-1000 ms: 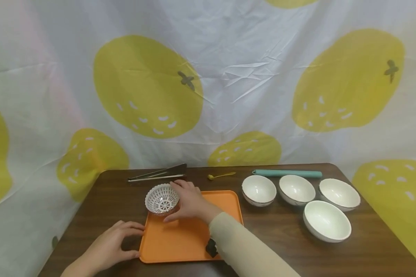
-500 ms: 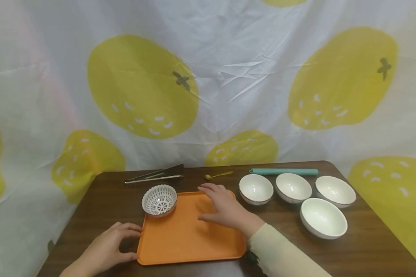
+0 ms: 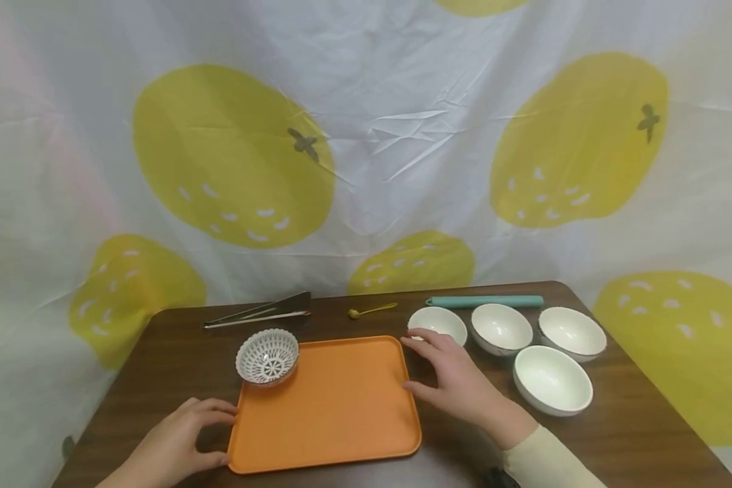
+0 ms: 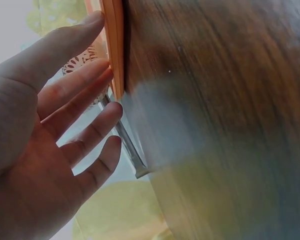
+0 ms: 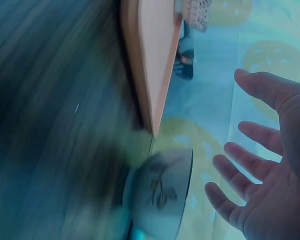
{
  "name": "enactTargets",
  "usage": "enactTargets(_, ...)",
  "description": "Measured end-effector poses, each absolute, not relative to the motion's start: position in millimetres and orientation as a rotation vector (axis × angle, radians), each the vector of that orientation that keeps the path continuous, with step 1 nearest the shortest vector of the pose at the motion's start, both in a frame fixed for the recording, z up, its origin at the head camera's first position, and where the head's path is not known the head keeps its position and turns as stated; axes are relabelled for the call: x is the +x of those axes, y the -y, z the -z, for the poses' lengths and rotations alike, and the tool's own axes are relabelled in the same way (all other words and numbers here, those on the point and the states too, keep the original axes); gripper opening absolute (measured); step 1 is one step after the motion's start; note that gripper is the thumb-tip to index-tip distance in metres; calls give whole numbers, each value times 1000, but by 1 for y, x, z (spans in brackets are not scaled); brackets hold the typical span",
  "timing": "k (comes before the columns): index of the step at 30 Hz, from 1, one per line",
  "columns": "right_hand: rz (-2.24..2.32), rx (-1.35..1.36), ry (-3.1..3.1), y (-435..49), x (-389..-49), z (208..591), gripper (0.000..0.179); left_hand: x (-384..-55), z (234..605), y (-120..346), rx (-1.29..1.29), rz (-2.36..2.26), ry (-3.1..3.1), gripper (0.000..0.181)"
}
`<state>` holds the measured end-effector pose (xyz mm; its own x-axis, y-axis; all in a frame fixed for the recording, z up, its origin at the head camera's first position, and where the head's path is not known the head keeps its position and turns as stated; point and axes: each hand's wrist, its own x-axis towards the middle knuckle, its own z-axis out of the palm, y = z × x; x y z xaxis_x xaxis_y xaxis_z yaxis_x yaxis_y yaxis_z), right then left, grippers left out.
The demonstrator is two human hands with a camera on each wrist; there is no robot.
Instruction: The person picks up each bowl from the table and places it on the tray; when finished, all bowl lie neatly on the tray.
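Observation:
An orange tray [image 3: 332,417] lies on the table, and a small bowl with a dark-and-white pattern [image 3: 267,358] sits over its far left corner. My left hand [image 3: 173,440] is at the tray's left side, thumb and fingertips right at the rim. In the left wrist view its fingers [image 4: 87,132] spread loosely beside the tray's edge [image 4: 117,47]. My right hand [image 3: 463,386], holding nothing, hovers just past the tray's right edge and partly covers the nearest white bowl [image 3: 437,322]. The right wrist view shows its fingers [image 5: 252,162] apart, near a white bowl with a plant motif [image 5: 162,192].
More white bowls [image 3: 501,329] stand at the right, one [image 3: 552,379] closer to me. Along the back edge lie tongs [image 3: 259,315], a small yellow spoon [image 3: 372,310] and a teal rod [image 3: 486,301]. Behind the table hangs a fruit-print curtain [image 3: 396,176].
My right hand has let go of the patterned bowl and moved right, across the tray to beyond its right edge. The bowl stays at the tray's far left corner; my left hand keeps its place.

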<state>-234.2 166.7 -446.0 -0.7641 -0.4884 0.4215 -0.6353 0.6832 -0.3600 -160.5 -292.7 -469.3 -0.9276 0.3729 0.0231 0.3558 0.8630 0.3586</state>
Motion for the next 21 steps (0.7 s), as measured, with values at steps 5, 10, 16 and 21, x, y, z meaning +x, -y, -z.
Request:
enactTargets(5,-670,839,2576,-192,-230,444,68,-160,469,293,594,-527,-3013,47)
enactTargets(10,-619,777,2530,-220,-225,441,69,-160,472,293,619,-482,-3037,48)
enactTargets(16,-549,701,2468,-254,-220,440,70,-161,471,293,622,-467,-3030,49)
enactTargets(21,-509,607,2504,-277,-217,441,78,-161,470,294,601,-459,-3021,50)
